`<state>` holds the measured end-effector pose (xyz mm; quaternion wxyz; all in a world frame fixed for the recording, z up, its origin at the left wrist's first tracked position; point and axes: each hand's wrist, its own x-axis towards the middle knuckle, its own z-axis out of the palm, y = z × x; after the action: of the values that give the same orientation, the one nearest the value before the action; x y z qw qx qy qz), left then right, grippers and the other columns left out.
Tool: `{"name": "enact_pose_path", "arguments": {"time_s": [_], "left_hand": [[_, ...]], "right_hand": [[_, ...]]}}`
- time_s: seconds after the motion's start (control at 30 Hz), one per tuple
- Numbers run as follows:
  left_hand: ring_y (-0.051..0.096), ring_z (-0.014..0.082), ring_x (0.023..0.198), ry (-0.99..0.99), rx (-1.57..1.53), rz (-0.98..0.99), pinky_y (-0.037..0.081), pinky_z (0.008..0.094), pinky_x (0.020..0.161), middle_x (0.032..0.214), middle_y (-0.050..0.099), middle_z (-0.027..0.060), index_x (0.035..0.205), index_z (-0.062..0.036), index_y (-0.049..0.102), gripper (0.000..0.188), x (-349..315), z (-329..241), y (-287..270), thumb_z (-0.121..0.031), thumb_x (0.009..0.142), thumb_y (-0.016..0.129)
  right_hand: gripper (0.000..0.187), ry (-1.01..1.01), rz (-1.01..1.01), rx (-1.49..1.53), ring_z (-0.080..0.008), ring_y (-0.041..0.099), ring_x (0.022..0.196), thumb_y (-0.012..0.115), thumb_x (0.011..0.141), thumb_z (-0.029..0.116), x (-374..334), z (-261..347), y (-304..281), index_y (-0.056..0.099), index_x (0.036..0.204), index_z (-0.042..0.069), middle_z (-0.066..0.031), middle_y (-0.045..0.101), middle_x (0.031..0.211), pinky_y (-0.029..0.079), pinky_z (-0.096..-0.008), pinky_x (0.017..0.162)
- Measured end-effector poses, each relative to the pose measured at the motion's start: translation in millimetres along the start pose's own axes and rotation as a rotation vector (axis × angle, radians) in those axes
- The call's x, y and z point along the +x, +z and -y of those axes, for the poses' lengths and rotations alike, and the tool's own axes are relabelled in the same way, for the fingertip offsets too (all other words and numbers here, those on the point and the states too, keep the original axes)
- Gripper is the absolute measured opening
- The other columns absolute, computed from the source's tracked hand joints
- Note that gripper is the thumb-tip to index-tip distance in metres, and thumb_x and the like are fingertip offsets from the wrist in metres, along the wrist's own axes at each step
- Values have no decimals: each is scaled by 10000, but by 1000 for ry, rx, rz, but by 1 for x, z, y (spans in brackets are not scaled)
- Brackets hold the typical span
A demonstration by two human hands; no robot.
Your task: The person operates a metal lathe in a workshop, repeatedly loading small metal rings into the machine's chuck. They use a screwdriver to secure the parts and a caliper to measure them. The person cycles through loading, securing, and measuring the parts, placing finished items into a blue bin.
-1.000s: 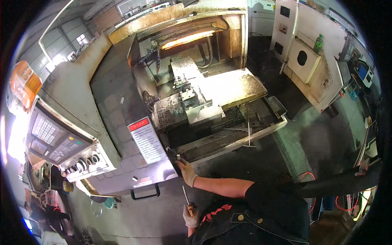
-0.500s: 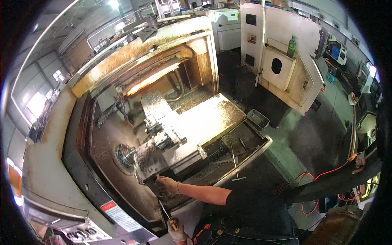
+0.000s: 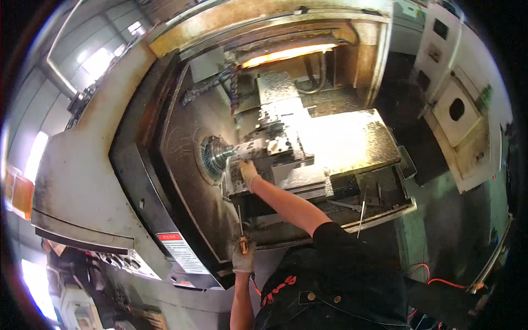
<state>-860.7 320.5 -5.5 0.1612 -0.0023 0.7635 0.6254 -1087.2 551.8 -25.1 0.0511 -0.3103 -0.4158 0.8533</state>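
Observation:
At the lower middle, my gloved left hand (image 3: 243, 258) is closed around the orange-and-black handle of a screwdriver (image 3: 244, 245). Its thin shaft points up toward the lathe. My gloved right hand (image 3: 249, 175) reaches into the machine with bent fingers at the metal tool block (image 3: 264, 165). Anything between those fingertips is too small to make out. Just left of them sits the round chuck (image 3: 215, 156), its face toward the block. Bright light washes out much of the slide (image 3: 346, 137) on the right.
Metal chips cover the machine bed and tray (image 3: 379, 203), where a long thin rod (image 3: 362, 213) leans. The dark door frame (image 3: 148, 203) with a label stands left of my arms. An open white cabinet door (image 3: 459, 118) is at the right, and a red hose (image 3: 448, 284) lies lower right.
The view has turned and come closer to the lathe. My right hand has moved from below the tool block up against it. My left hand still grips the screwdriver, now more upright.

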Motion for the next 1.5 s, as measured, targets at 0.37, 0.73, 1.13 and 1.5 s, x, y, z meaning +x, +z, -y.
{"name": "enact_pose_path", "arguments": {"time_s": [0.37, 0.73, 1.13, 1.5], "left_hand": [[607, 384, 907, -200, 1045, -108, 490, 418, 761, 968, 622, 240, 1020, -7, 592, 380, 71, -36, 27, -310, 792, 601], [582, 404, 1003, -304, 1017, -58, 462, 465, 862, 1034, 610, 268, 1061, -5, 596, 494, 130, -124, 57, -420, 799, 541], [625, 367, 859, -198, 995, -46, 468, 425, 789, 925, 637, 242, 1006, 12, 617, 474, 198, -105, 50, -371, 728, 650], [594, 412, 973, -248, 1106, -56, 463, 469, 848, 1017, 616, 266, 1071, -25, 581, 474, 143, -152, 71, -408, 795, 538]], "right_hand": [[580, -232, 15, -266, -212, 556, 953, 728, 773, 276, 69, 43, 27, 457, 1220, 23, -135, 603, 1105, 430, -343, 840], [482, -416, 63, -680, -213, 578, 1006, 635, 835, 281, 135, -6, -10, 530, 1214, 2, -136, 629, 1103, 422, -309, 875], [371, -138, 228, 314, -198, 596, 788, 684, 817, 157, 93, 9, -20, 535, 1123, 9, -83, 626, 959, 506, -333, 693], [265, -213, 304, 144, -127, 583, 756, 731, 773, 130, 93, 15, -24, 638, 986, 2, -54, 660, 865, 476, -275, 694]]}}
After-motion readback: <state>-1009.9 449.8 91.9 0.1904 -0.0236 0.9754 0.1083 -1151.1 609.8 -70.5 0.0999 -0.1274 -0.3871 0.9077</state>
